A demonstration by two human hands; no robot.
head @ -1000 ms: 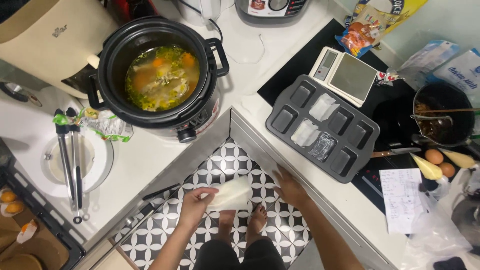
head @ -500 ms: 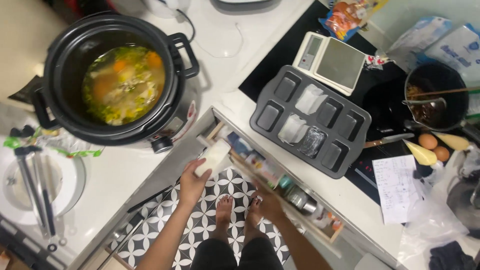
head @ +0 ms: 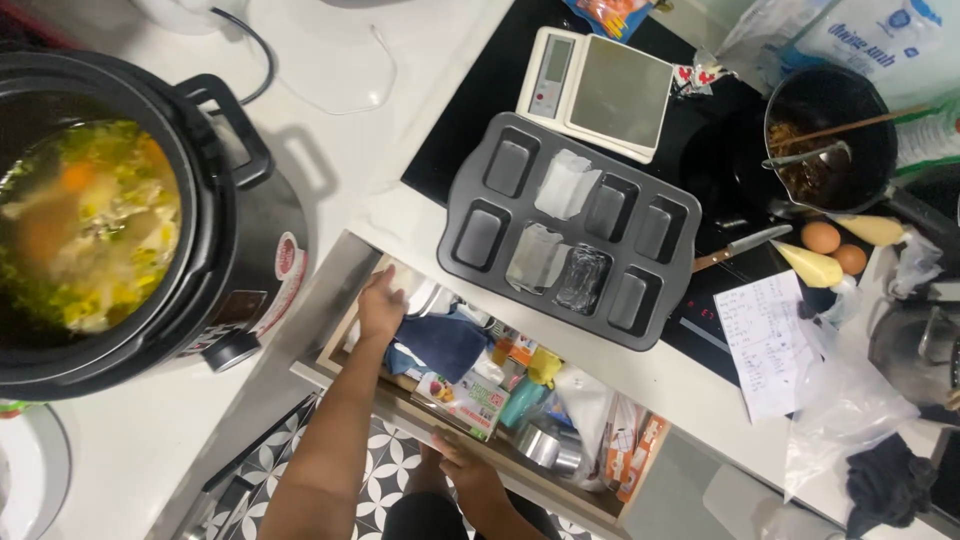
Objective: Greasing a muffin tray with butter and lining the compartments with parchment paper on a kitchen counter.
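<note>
The open drawer (head: 480, 400) sits below the counter edge, its long axis running from 10 o'clock to 4 o'clock, its front facing the 7 o'clock side. The left hand (head: 381, 303) reaches into the drawer's 10 o'clock corner, forearm coming up from 6 o'clock, fingers pointing toward 12; whether they are pinching anything there cannot be told. It lies just beside a blue cloth (head: 440, 342). The right hand (head: 462, 468) rests on the drawer's front edge, fingers curled over it, gripping the edge. A grey baking tin (head: 480, 180) lies on the counter at 1 o'clock from the left hand, a black cooker (head: 235, 250) of soup at 9 o'clock.
</note>
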